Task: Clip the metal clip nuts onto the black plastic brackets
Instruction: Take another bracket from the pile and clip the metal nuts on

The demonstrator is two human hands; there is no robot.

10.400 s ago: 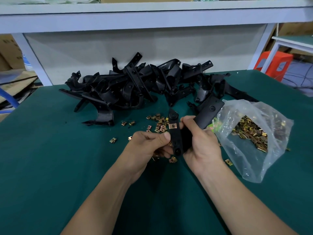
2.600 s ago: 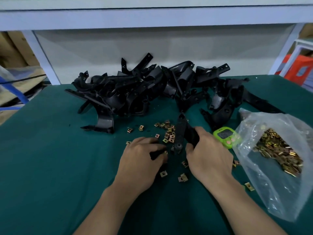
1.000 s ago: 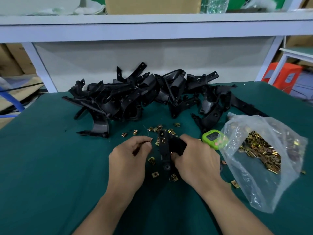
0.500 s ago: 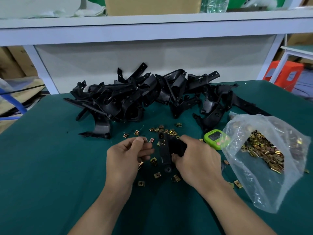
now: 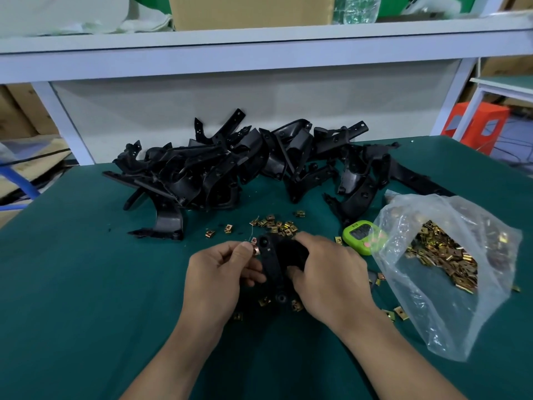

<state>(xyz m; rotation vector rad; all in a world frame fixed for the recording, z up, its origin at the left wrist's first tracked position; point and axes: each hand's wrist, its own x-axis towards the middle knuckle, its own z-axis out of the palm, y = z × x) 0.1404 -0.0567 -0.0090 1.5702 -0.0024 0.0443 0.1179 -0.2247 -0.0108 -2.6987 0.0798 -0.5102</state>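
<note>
The green-covered table (image 5: pixel 86 284) fills most of the space in front of the person, with a white shelf (image 5: pixel 259 47) running over its far edge and a cardboard box (image 5: pixel 251 10) on top of that. Along the back of the table lies a big tangled pile of black plastic brackets (image 5: pixel 230 168), heaped on each other at every angle. To the right sits a clear plastic bag (image 5: pixel 450 269), mouth open towards the person, with a heap of brassy clip nuts inside.

Both forearms reach in from the near edge. The right hand (image 5: pixel 331 278) has its fingers curled round the wide part of one black bracket (image 5: pixel 272 264), held just above the table in the middle, with its long narrow arm pointing down towards the person. The left hand (image 5: pixel 219 278) is just beside it, the other fingers loosely tucked in (I can't see their tips).

A lime-green timer (image 5: pixel 360 236) rests between the right hand and the bag, touching the plastic. Loose clip nuts (image 5: pixel 277 225) lie scattered just beyond the hands, a few more under and beside them.

Smallest of all, one coppery clip nut (image 5: pixel 255 250) is pinched between the left thumb and forefinger, right against the left edge of the held bracket near its upper end.
</note>
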